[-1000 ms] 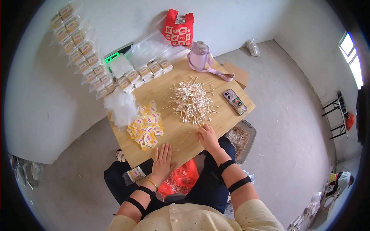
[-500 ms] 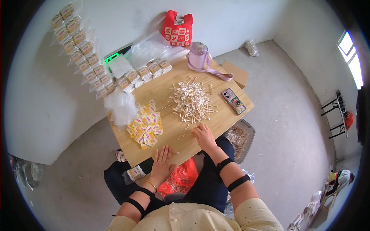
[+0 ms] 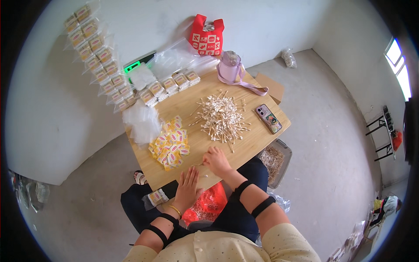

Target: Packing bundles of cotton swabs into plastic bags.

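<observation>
My left hand [image 3: 188,192] lies flat at the table's near edge, its fingers stretched out, with a single cotton swab [image 3: 204,176] beside them. To its right, my right hand [image 3: 217,161] is closed in a pinch low over the wood. A thin bit of a cotton swab seems to show at its fingertips, mostly hidden by the fingers. Beyond this hand a loose heap of cotton swabs [image 3: 221,115] covers the middle of the table [image 3: 262,140]. Small yellow and white printed cards [image 3: 171,146] are piled beyond my left hand.
Clear plastic bags [image 3: 142,122] and a row of packed swab bundles [image 3: 169,85] line the far left. A lilac bottle [image 3: 229,70], a phone [image 3: 269,118] and a red bag [image 3: 207,37] stand or lie farther right. Beside my leg is a bin of swabs [image 3: 273,161].
My right hand has moved left and nearer to me, toward my left hand, and its fingers have closed. Two stray swabs below the heap are gone from their spot. My left hand stays flat.
</observation>
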A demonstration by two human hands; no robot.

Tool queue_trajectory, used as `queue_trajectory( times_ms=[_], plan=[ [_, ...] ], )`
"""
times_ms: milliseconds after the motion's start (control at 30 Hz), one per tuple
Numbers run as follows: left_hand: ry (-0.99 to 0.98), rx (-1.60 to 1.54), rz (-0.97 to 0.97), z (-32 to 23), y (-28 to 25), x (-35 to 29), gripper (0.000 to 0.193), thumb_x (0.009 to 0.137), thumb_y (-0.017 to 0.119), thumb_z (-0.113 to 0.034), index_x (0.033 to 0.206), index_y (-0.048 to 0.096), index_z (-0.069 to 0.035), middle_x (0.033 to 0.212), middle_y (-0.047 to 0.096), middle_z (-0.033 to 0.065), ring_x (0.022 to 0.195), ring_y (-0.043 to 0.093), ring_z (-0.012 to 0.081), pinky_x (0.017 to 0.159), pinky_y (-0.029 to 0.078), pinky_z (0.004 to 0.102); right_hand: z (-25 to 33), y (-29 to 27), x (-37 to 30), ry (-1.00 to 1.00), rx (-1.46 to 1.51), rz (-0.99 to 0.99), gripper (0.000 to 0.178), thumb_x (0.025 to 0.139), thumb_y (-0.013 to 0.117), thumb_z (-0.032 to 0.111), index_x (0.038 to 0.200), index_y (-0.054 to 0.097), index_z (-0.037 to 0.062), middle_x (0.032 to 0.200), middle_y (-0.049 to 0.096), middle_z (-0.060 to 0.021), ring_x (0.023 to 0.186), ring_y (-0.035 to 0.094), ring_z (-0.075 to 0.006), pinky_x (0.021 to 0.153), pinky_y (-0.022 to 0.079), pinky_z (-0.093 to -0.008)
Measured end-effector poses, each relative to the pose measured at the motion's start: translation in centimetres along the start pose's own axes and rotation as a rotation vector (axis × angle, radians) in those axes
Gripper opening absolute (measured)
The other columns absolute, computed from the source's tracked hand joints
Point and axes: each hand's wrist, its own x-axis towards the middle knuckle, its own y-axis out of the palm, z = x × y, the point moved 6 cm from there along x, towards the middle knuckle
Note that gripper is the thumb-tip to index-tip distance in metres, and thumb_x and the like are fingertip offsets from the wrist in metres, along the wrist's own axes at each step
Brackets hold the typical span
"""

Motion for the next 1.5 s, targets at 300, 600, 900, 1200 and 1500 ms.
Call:
queue_trajectory(
  times_ms=[300,600,900,1200,1500],
  plan=[
    [-0.041,0.061,0.028,0.2,0.2,-0.3,0.081,0.096,0.055,-0.045,0.156,0.027,0.001,0.165,0.022,0.0190,0.155,0.017,0.0335,0.124,0.009,0.0575,-4.5,-6.4,-2.5,0.393,-0.095,-0.469,0.025,0.077,0.079,0.024,0.092,0.065,0.0103,0.100,0.060,-0.0118,0.103,0.057,-0.0331,0.089,0.046,-0.0462],
    [-0.035,-0.015,-0.006,0.5,-0.1,-0.3,0.080,0.094,0.059,-0.044,0.155,0.030,0.000,0.163,0.027,0.0159,0.154,0.018,0.0323,0.124,0.010,0.0574,-8.7,-5.3,-3.5,0.587,0.013,-0.419,0.014,0.080,0.072,0.017,0.084,0.066,0.0052,0.092,0.066,-0.0137,0.092,0.062,-0.0341,0.081,0.050,-0.0464],
    [0.015,-0.008,0.012,0.1,-0.5,0.6,0.075,0.097,0.053,-0.043,0.154,0.031,0.000,0.163,0.027,0.0172,0.153,0.021,0.0324,0.124,0.011,0.0569,-6.1,-5.3,1.0,0.411,-0.177,-0.505,0.011,0.082,0.070,0.019,0.087,0.065,0.0113,0.094,0.065,-0.0084,0.096,0.060,-0.0296,0.083,0.044,-0.0440],
    [0.026,-0.004,0.002,-0.2,-0.8,0.2,0.072,0.099,0.050,-0.043,0.154,0.032,-0.001,0.162,0.029,0.0157,0.153,0.023,0.0308,0.124,0.012,0.0550,-7.0,-5.3,0.9,0.513,-0.150,-0.531,0.012,0.080,0.070,0.021,0.088,0.068,0.0115,0.096,0.064,-0.0081,0.100,0.060,-0.0316,0.088,0.044,-0.0457],
    [0.032,0.005,-0.024,0.1,-0.5,-0.2,0.076,0.094,0.059,-0.041,0.153,0.033,-0.001,0.159,0.033,0.0158,0.151,0.027,0.0326,0.124,0.015,0.0558,-6.5,-2.9,-2.9,0.550,-0.020,-0.139,0.014,0.079,0.067,0.022,0.082,0.072,0.0090,0.094,0.066,-0.0132,0.096,0.063,-0.0346,0.084,0.050,-0.0460]
  ],
)
